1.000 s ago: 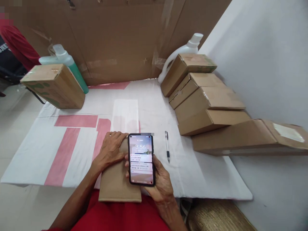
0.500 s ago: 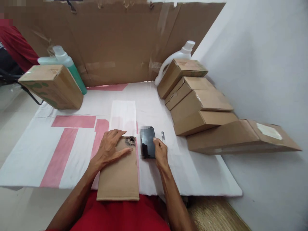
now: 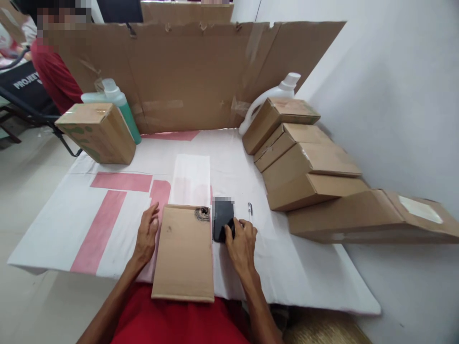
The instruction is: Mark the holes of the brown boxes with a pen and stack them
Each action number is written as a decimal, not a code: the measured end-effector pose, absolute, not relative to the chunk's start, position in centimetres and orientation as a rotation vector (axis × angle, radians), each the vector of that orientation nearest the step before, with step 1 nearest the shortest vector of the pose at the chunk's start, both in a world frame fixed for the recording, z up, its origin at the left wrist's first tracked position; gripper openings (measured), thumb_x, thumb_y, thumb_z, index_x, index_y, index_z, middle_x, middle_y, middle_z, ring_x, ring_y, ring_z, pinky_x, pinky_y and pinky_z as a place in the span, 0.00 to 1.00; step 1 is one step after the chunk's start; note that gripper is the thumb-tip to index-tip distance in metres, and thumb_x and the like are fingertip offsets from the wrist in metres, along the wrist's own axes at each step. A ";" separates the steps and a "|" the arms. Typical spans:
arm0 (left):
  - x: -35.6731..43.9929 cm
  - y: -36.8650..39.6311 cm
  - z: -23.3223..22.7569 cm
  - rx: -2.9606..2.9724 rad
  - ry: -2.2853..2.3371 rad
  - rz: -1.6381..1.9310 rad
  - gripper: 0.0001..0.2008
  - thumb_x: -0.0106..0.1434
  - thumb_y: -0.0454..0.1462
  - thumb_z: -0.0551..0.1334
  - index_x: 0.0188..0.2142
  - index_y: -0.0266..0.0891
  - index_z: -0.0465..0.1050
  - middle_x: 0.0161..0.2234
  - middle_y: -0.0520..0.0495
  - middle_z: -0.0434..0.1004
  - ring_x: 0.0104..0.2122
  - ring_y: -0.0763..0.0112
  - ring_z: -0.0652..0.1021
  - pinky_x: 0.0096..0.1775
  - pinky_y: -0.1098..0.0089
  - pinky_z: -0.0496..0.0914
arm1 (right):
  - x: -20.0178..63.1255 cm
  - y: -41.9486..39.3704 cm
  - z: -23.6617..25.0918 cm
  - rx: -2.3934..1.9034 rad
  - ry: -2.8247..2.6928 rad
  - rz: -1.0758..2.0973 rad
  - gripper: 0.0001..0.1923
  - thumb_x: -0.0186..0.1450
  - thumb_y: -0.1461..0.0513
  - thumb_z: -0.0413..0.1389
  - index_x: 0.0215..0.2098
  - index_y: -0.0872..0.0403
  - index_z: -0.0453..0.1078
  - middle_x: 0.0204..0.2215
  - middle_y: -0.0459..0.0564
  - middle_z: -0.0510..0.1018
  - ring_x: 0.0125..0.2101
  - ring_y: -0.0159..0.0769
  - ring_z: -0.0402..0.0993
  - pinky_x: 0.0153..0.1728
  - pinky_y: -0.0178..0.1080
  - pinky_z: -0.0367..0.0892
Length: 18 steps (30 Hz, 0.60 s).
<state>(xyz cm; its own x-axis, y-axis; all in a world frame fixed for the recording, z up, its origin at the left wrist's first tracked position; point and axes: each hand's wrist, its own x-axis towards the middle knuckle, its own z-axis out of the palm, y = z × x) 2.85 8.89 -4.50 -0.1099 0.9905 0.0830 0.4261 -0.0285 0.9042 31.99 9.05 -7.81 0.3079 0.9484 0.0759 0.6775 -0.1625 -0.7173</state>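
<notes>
A flat brown cardboard piece [image 3: 183, 258] lies at the table's front edge, jutting a little over it, with a dark scribbled ring around a small hole at its top right corner. My left hand [image 3: 146, 235] is beside its left edge, fingers stretched out, holding nothing. Just right of the cardboard is a black smartphone [image 3: 222, 220], screen up and seemingly flat on the cloth. With thumb and fingers, my right hand [image 3: 242, 242] grips the phone's lower right edge. A pen [image 3: 250, 210] lies right of the phone, its lower part near my right knuckles.
Several cardboard boxes [image 3: 308, 191] line the right side by the wall, with a white jug [image 3: 265, 95] behind. At back left stand a box [image 3: 103, 136] and a green bottle [image 3: 129, 119]. A cardboard screen [image 3: 193, 71] closes the back. A person in red [image 3: 53, 76] sits beyond.
My left hand has come off the cardboard to its left side. My right hand's grip has shifted to the phone's lower right edge, and the phone now looks lower. The view has tilted up.
</notes>
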 end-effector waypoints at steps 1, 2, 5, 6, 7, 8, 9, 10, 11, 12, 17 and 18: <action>3.0 7.5 -5.0 1.439 1.596 1.083 0.27 0.77 0.51 0.46 0.68 0.44 0.60 0.66 0.37 0.66 0.63 0.56 0.72 0.62 0.48 0.69 | 31.8 7.9 -7.3 -1.851 -1.488 0.607 0.26 0.67 0.55 0.50 0.58 0.58 0.75 0.52 0.65 0.73 0.56 0.57 0.67 0.62 0.62 0.59; 3.3 6.2 -5.4 1.393 1.590 1.047 0.27 0.77 0.51 0.45 0.68 0.44 0.60 0.67 0.38 0.66 0.64 0.56 0.71 0.63 0.49 0.68 | 31.7 6.6 -6.8 -1.756 -1.543 0.759 0.27 0.68 0.56 0.51 0.61 0.55 0.73 0.55 0.64 0.73 0.58 0.55 0.67 0.63 0.60 0.59; 4.0 2.7 -5.1 1.349 1.542 0.943 0.28 0.77 0.53 0.43 0.67 0.45 0.62 0.67 0.40 0.66 0.67 0.55 0.68 0.65 0.49 0.66 | 31.5 2.3 -5.3 -1.415 -1.613 1.408 0.33 0.69 0.57 0.55 0.72 0.45 0.60 0.63 0.57 0.71 0.63 0.49 0.66 0.66 0.55 0.59; 4.1 2.0 -4.6 1.328 1.524 0.912 0.29 0.76 0.55 0.43 0.66 0.45 0.63 0.67 0.40 0.67 0.68 0.54 0.67 0.65 0.49 0.66 | 31.6 1.2 -5.0 -1.350 -1.578 1.568 0.36 0.69 0.56 0.56 0.74 0.43 0.56 0.64 0.56 0.70 0.64 0.49 0.65 0.66 0.55 0.60; 3.9 1.7 -3.9 1.294 1.510 0.883 0.30 0.76 0.56 0.42 0.66 0.45 0.64 0.66 0.40 0.68 0.67 0.53 0.67 0.64 0.48 0.66 | 31.7 0.3 -4.8 -1.310 -1.529 1.680 0.37 0.70 0.55 0.56 0.75 0.42 0.52 0.66 0.56 0.68 0.65 0.49 0.65 0.65 0.55 0.62; 3.6 1.6 -3.0 1.250 1.496 0.852 0.32 0.75 0.57 0.42 0.66 0.45 0.65 0.66 0.40 0.69 0.67 0.52 0.68 0.64 0.47 0.67 | 31.9 -0.1 -4.5 -1.285 -1.479 1.749 0.38 0.71 0.54 0.56 0.76 0.41 0.50 0.67 0.56 0.67 0.64 0.50 0.66 0.63 0.54 0.65; 3.1 1.7 -1.9 1.202 1.475 0.821 0.33 0.75 0.58 0.42 0.66 0.45 0.66 0.64 0.40 0.71 0.66 0.51 0.69 0.63 0.46 0.68 | 32.0 -0.2 -4.3 -1.261 -1.443 1.787 0.39 0.71 0.52 0.56 0.76 0.40 0.48 0.66 0.57 0.67 0.61 0.50 0.69 0.60 0.54 0.68; 2.3 1.9 -0.8 1.153 1.444 0.792 0.34 0.74 0.59 0.42 0.65 0.46 0.68 0.63 0.40 0.73 0.65 0.50 0.70 0.62 0.45 0.68 | 32.0 0.1 -4.0 -1.233 -1.427 1.806 0.40 0.71 0.51 0.57 0.76 0.39 0.47 0.66 0.57 0.68 0.58 0.50 0.72 0.56 0.53 0.71; 1.4 2.2 0.4 1.102 1.406 0.775 0.34 0.74 0.60 0.41 0.65 0.47 0.69 0.62 0.41 0.74 0.65 0.50 0.71 0.62 0.45 0.69 | 31.8 0.7 -3.6 -1.209 -1.429 1.806 0.40 0.70 0.49 0.57 0.76 0.38 0.48 0.65 0.56 0.68 0.56 0.50 0.73 0.54 0.52 0.72; 0.4 2.4 1.5 1.051 1.362 0.775 0.35 0.74 0.60 0.41 0.65 0.48 0.70 0.61 0.42 0.76 0.64 0.49 0.72 0.61 0.45 0.70 | 31.4 1.6 -3.2 -1.197 -1.441 1.781 0.40 0.69 0.48 0.58 0.76 0.38 0.49 0.64 0.56 0.69 0.56 0.50 0.73 0.53 0.52 0.72; -3.3 2.7 3.5 0.949 1.320 0.991 0.38 0.71 0.65 0.42 0.66 0.50 0.68 0.59 0.44 0.79 0.64 0.50 0.72 0.60 0.47 0.71 | 25.7 7.1 -0.2 -1.118 -1.451 1.557 0.31 0.72 0.44 0.53 0.69 0.41 0.64 0.64 0.53 0.68 0.69 0.51 0.56 0.69 0.54 0.53; -3.8 2.9 3.2 0.947 1.364 1.048 0.39 0.70 0.66 0.43 0.66 0.49 0.69 0.59 0.44 0.79 0.64 0.50 0.72 0.61 0.48 0.71 | 24.0 8.3 0.3 -1.072 -1.445 1.546 0.30 0.72 0.42 0.51 0.68 0.43 0.66 0.62 0.54 0.70 0.68 0.50 0.57 0.69 0.54 0.52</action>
<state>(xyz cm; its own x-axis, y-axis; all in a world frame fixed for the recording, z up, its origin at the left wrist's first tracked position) -3.80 2.88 3.23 -0.0609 0.9565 -0.2853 -0.0299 0.2839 0.9584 23.97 8.30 0.34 -0.3677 0.9263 -0.0819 0.0195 -0.0804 -0.9966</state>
